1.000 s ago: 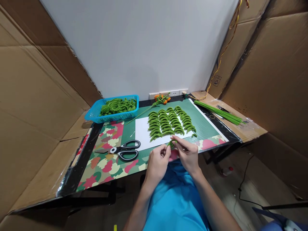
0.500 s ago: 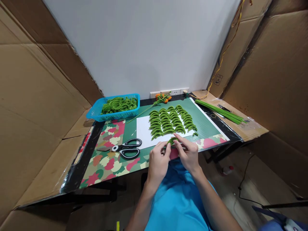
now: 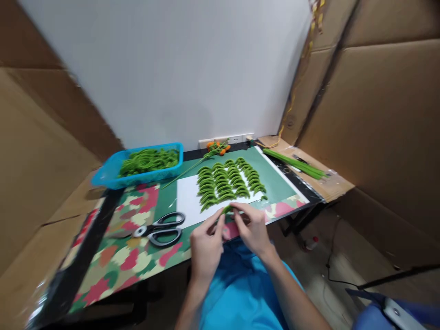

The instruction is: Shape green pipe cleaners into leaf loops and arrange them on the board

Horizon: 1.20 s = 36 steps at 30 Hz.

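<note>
A small curved green pipe-cleaner piece (image 3: pixel 227 209) is held at the table's front edge, pinched at both ends. My left hand (image 3: pixel 207 245) grips its left end between thumb and forefinger. The right end is in the fingertips of my right hand (image 3: pixel 253 229); those fingers partly hide it. Just beyond my hands, arched green pipe-cleaner pieces (image 3: pixel 223 187) lie in several neat columns on a white sheet of paper (image 3: pixel 187 197). One short piece (image 3: pixel 264 198) lies apart at the near right. Scissors (image 3: pixel 151 231) with black and grey handles rest left of my left hand, blades pointing left.
A blue plastic basket (image 3: pixel 137 181) of green pipe-cleaner pieces stands back left. Behind the paper lies an orange and green pipe-cleaner flower stem (image 3: pixel 217 149). Long green pipe cleaners (image 3: pixel 295 163) are bundled at the right. Cardboard walls (image 3: pixel 385 114) enclose both sides.
The view has swung to the right, so the table and hands appear further left, slightly blurred. Both hands keep hold of the green piece, with their fingers shifting slightly on it.
</note>
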{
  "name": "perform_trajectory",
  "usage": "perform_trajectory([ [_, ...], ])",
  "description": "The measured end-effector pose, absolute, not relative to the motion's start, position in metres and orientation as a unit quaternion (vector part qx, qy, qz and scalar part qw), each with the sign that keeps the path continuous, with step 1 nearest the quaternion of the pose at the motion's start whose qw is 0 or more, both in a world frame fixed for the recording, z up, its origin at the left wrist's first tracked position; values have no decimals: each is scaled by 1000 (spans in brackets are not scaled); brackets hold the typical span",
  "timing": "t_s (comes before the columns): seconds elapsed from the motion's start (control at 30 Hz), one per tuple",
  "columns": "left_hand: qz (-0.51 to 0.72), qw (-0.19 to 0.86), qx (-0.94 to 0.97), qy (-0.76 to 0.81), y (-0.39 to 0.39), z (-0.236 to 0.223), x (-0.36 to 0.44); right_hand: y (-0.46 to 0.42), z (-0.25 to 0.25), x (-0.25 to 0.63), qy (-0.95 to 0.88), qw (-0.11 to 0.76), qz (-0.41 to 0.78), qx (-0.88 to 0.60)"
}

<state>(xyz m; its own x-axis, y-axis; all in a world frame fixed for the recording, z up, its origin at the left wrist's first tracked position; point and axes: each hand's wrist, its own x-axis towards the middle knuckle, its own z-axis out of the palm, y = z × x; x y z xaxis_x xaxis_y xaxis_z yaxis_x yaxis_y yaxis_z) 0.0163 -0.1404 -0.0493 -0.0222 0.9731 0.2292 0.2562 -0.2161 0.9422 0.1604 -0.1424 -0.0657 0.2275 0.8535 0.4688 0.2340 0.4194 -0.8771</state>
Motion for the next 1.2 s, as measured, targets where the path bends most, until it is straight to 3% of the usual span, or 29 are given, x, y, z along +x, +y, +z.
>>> perform_trajectory([
  [0.33,499,373,592,512,-129,-58,9,-124,-54,166,-648,569,113,-494],
  [0.63,472,356,618,519,-135,-49,13,-121,-41,256,-565,536,70,-623],
  [1.2,455,411,608,504,-138,-40,15,-125,-31,290,-681,401,145,-595],
])
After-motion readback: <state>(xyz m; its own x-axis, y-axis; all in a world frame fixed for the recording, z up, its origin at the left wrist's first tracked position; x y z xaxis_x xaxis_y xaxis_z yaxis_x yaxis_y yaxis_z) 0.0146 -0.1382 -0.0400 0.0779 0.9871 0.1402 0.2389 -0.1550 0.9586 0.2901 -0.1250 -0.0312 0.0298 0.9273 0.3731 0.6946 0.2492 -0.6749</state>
